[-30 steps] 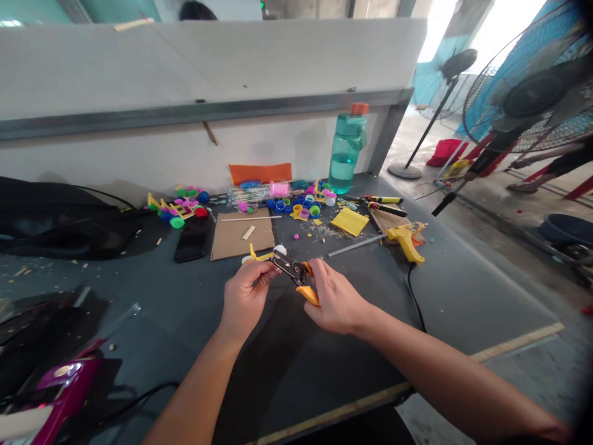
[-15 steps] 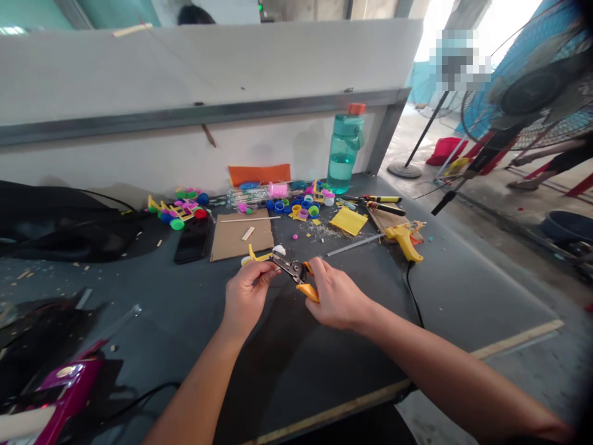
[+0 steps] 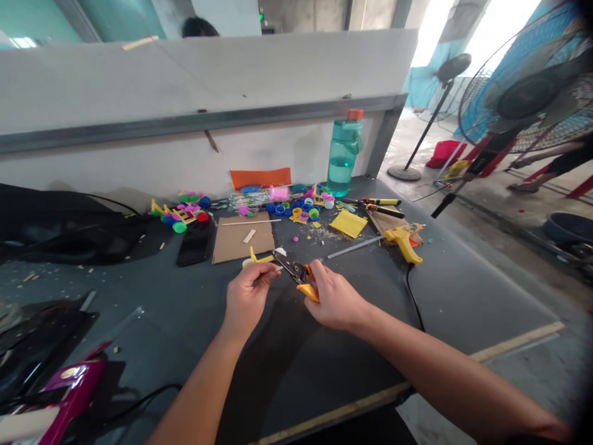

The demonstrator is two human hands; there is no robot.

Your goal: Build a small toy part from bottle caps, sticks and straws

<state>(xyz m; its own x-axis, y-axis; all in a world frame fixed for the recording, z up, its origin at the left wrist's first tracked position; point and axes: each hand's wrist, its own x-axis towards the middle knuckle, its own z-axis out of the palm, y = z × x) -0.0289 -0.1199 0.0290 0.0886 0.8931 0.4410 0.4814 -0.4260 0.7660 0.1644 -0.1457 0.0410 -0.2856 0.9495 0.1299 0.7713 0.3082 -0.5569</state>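
Observation:
My right hand (image 3: 336, 298) is wrapped round the orange handles of a pair of wire strippers (image 3: 293, 266), whose dark jaws point up and left. Between thumb and finger, my left hand (image 3: 250, 296) pinches a thin pale stick (image 3: 278, 268), mostly hidden by the fingertips; its end shows close beside the jaws. Just behind the left fingers a yellow plastic piece (image 3: 254, 254) with white round parts rests on the table, partly covered by the hand and tool.
Behind my hands lie a cardboard sheet (image 3: 227, 244), a phone (image 3: 194, 244), colourful bottle caps (image 3: 296, 211) and a yellow pad (image 3: 348, 224). A yellow glue gun (image 3: 404, 240) with a cord is to the right. A teal water bottle (image 3: 341, 157) stands by the partition (image 3: 278, 74).
The strippers' jaws have come slightly away from the stick, whose pale end now shows at my left fingertips. Both hands stay almost in place; the view has tilted slightly.

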